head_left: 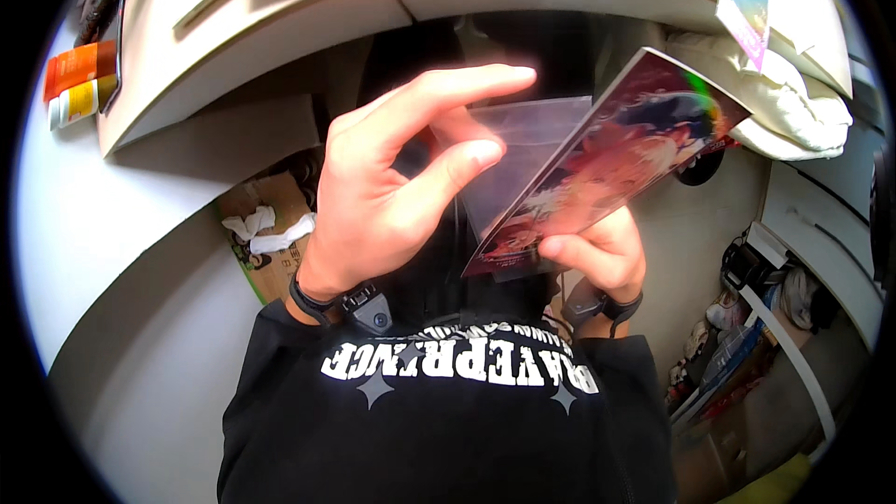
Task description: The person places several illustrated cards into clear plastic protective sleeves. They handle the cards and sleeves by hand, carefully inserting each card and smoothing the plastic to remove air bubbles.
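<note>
My right hand (611, 257) grips a glossy illustrated card (621, 154) near its lower edge, with the thumb on the front. The card tilts up toward the right, and a green glint shows near its top corner. Behind it extends a clear plastic sleeve (537, 135); whether the right fingers also hold this is hidden. My left hand (378, 173) is raised beside the sleeve's left edge, index finger stretched out and thumb apart from it. Nothing shows between those two; its other fingers are partly hidden. A dark band with a small device circles each wrist.
Ahead curves a pale desk edge (280, 19), with orange (79, 70) and yellow-white containers (75, 105) at far left. White crumpled pieces (280, 233) lie on cardboard at lower left. A cream cushion (793, 117) sits at right, above a cluttered shelf (737, 345).
</note>
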The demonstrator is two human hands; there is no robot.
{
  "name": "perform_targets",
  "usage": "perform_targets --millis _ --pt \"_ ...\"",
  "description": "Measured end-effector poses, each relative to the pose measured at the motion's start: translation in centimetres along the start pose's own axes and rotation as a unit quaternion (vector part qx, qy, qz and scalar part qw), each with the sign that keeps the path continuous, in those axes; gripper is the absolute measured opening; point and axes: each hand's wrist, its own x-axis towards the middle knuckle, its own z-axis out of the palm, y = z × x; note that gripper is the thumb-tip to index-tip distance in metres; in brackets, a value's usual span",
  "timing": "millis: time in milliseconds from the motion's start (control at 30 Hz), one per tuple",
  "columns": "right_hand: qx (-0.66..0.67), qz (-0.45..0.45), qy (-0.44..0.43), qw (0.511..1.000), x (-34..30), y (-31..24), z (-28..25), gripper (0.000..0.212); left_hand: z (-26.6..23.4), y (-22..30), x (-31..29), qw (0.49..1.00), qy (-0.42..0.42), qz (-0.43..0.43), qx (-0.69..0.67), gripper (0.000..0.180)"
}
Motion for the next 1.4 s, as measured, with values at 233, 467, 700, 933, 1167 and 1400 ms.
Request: perform_targets --millis 233,467,700,933,1167,1400 --pt "0.029 0.003 -0.011 1.0 -0.2 1.0 0.2 0.016 0.0 -0.4 -0.5 0.997 0.01 -0.063 -0.038 0.039" --pt "-0.095 -0.041 -0.063 0.993 0.6 0.9 -0.2 0.014 -0.4 -0.2 -0.5 0.996 -0.006 -0.068 0.065 0.036" --pt "-0.243 -0.145 -0.11 0.953 2.0 -0.5 0.9 0.01 -1.0 -0.8 -0.4 0.987 -0.05 0.019 0.151 0.035" --pt "-0.297 -0.136 -0.107 0.939 1.3 -0.8 1.8 0.011 -1.4 -1.6 -0.3 0.965 -0.059 0.109 0.232 0.018" --pt "-0.343 -0.097 -0.098 0.929 0.8 -0.7 1.8 0.013 -0.9 -1.8 -0.4 0.97 -0.013 0.102 0.222 0.009" --pt "-0.314 -0.103 -0.105 0.938 0.4 0.2 1.7 0.016 -1.4 -1.1 -1.1 0.995 0.015 -0.06 0.074 0.007"
